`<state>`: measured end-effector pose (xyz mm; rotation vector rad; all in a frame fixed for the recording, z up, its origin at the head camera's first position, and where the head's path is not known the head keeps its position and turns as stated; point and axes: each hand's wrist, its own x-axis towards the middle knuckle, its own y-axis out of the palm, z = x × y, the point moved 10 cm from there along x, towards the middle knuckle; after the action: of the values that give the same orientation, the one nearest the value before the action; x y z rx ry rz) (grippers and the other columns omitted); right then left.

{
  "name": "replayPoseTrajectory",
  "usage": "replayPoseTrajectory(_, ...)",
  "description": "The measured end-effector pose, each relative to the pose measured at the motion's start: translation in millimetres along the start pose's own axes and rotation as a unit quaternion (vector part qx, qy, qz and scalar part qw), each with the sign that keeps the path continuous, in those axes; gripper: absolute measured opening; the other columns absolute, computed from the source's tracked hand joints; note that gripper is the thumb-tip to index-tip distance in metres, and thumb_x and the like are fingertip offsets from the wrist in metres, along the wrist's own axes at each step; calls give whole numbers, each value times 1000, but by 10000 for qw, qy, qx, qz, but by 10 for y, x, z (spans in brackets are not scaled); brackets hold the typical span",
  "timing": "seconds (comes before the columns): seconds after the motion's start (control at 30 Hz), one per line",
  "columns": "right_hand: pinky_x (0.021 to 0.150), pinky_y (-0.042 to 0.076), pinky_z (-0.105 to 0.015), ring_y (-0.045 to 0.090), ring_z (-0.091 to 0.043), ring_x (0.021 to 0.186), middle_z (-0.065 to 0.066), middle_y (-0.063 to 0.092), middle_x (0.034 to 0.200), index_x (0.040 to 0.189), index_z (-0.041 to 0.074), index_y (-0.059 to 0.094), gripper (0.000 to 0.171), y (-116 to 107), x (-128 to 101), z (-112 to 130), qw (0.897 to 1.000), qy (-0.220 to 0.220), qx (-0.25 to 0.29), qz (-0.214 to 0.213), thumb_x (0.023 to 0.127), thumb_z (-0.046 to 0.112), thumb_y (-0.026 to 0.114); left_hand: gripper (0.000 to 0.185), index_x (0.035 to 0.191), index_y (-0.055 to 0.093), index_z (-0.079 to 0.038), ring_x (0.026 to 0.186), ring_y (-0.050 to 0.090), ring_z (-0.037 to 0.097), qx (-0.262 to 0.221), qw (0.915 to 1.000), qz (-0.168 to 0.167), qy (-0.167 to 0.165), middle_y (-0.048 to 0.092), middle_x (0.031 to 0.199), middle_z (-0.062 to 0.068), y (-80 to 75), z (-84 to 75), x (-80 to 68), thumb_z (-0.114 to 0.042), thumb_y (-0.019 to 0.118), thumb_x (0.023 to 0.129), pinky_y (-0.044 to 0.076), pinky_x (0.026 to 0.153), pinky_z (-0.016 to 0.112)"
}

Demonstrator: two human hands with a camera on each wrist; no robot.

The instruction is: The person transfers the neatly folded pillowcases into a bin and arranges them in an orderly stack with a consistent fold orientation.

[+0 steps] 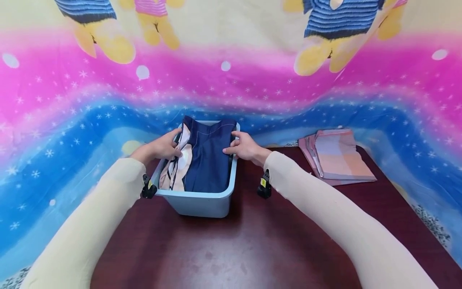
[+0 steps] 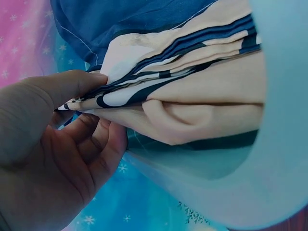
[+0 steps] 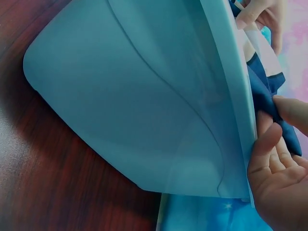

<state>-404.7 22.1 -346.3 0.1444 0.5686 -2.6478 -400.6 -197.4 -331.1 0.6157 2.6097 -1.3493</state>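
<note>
A folded navy cloth (image 1: pixel 211 160) with a cream, white and black patterned side (image 2: pixel 207 82) stands in a light blue plastic bin (image 1: pixel 202 204), its top edge rising above the rim. At its left edge my left hand (image 1: pixel 166 146) pinches the layered folds between thumb and fingers, as the left wrist view shows closely. My right hand (image 1: pixel 247 147) pinches the navy edge on the opposite side, right by the bin's rim; in the right wrist view its thumb (image 3: pixel 291 111) lies over the cloth with the fingers beneath. The cloth's lower part is hidden inside the bin.
A folded pink and peach checked cloth (image 1: pixel 339 156) lies on the dark red wooden table (image 1: pixel 252 241), to the right of the bin near the table's far right corner. Behind the table hangs a printed curtain (image 1: pixel 231 80) in pink and blue.
</note>
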Motion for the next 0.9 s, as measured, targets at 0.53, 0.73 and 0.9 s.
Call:
replayPoseTrajectory(0.53, 86, 50, -35, 57, -16, 80, -1, 61, 82, 161, 9, 21, 81, -6, 55, 22, 9991, 103, -388, -150, 96, 15, 69, 88, 162, -6, -5, 141, 41, 50, 394, 9991, -91, -105, 28, 158, 36, 20, 51, 65, -6, 57, 100, 40, 112, 60)
replayPoseTrajectory(0.73, 86, 51, -37, 56, -15, 71, 0, 59, 75, 160, 7, 24, 80, 11, 54, 45, 9985, 76, -475, -245, 96, 13, 70, 88, 162, -3, -5, 141, 41, 50, 673, 9974, -150, -205, 30, 157, 36, 21, 47, 60, -7, 59, 100, 40, 112, 60)
replayPoseTrajectory(0.9, 81, 51, -33, 57, -15, 70, 0, 61, 75, 159, 6, 26, 78, 12, 69, 38, 9978, 116, -560, -348, 95, 12, 70, 89, 162, -1, -5, 137, 46, 49, 845, 9958, -157, -320, 39, 152, 37, 36, 41, 54, -8, 61, 99, 41, 111, 59)
